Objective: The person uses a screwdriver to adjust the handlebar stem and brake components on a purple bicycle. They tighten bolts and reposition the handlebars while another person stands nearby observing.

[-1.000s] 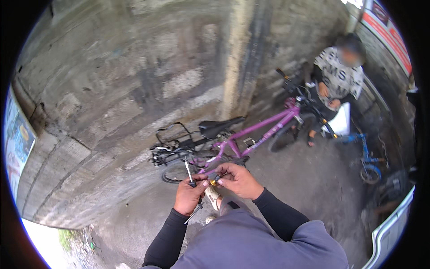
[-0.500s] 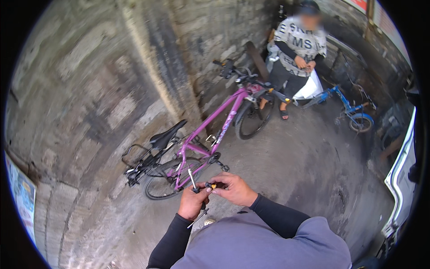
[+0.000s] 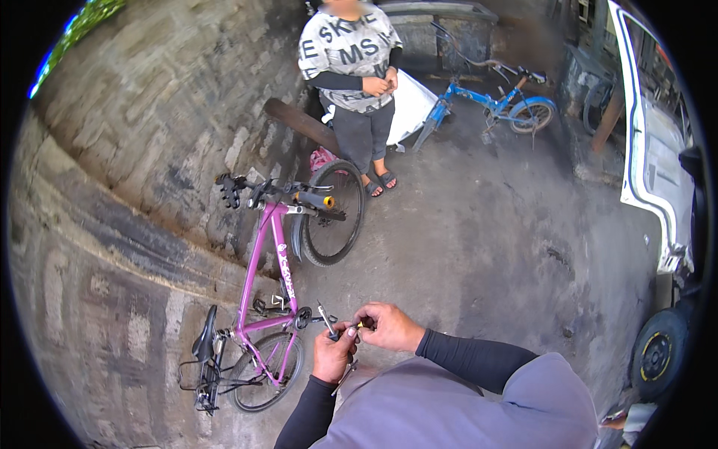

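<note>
My left hand (image 3: 333,358) is closed around a screwdriver (image 3: 324,313), its metal shaft pointing up and away from me. A thin metal rod (image 3: 345,377) sticks out below the same hand. My right hand (image 3: 393,328) meets the left at the fingertips, pinching a small yellow-and-black part (image 3: 360,325) whose kind I cannot make out. My fingers cover most of it. Just beyond my left hand, a purple bicycle (image 3: 258,269) leans near the wall.
A person (image 3: 359,67) in a patterned shirt stands beyond the front wheel. A blue bicycle (image 3: 479,97) is behind, with a white sheet (image 3: 410,106) beside it. At right are a white vehicle door frame (image 3: 636,150) and a wheel (image 3: 658,354). A block wall (image 3: 164,112) runs along the left.
My view has turned to the right, so the purple bicycle and the person appear farther left. My hands stay together, still holding the screwdriver and the small part.
</note>
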`<state>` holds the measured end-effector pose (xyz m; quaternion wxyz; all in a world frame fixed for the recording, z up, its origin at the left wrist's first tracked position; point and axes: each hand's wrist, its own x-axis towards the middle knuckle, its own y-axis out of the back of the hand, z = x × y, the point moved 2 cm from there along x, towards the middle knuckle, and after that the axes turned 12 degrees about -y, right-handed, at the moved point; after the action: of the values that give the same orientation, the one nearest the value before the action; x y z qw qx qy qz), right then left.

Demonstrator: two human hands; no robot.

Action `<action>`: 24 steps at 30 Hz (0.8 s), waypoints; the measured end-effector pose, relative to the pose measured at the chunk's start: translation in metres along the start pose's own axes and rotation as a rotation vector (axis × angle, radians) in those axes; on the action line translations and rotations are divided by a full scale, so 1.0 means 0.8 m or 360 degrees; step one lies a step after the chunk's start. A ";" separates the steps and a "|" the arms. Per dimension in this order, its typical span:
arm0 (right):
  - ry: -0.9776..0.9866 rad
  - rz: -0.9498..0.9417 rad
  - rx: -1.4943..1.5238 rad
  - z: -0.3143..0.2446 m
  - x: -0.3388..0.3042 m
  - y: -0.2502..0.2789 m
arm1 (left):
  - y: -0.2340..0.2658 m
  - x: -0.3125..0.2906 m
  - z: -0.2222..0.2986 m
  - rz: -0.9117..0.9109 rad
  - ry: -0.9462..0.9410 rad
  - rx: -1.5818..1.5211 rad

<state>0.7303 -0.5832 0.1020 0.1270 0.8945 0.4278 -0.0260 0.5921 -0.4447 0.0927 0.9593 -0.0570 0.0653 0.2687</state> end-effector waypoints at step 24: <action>-0.0251 0.1060 0.0752 0.054 0.391 0.017 | 0.085 0.484 0.108 -0.0460 -0.0587 0.1399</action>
<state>0.9417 -0.3650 0.0144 -0.0481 0.9838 0.0863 -0.1495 0.8924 -0.1781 0.1121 0.9155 0.3930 -0.0068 0.0856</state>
